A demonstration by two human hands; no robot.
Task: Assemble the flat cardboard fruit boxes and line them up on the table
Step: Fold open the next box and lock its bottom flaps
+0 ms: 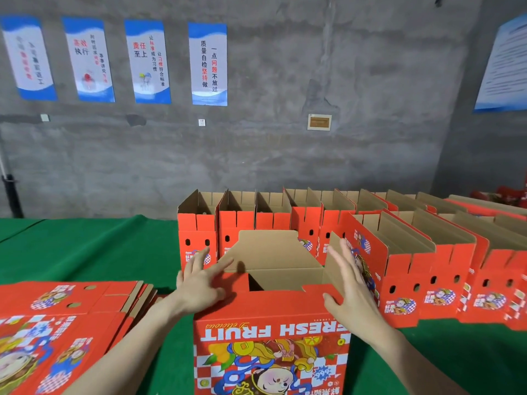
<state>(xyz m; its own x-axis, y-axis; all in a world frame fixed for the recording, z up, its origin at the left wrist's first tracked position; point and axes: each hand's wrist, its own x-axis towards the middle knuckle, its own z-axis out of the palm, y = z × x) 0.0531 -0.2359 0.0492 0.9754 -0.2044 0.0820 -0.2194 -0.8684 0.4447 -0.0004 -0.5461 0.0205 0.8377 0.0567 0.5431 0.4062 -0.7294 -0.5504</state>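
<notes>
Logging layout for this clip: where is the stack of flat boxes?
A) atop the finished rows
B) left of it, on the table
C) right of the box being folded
B: the flat boxes lie on the green table left of the box being folded.

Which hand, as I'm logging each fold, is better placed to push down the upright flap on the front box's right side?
Right. The right hand lies open against the outside of that flap of the box, while the left hand rests at the opposite edge, across the opening.
</notes>
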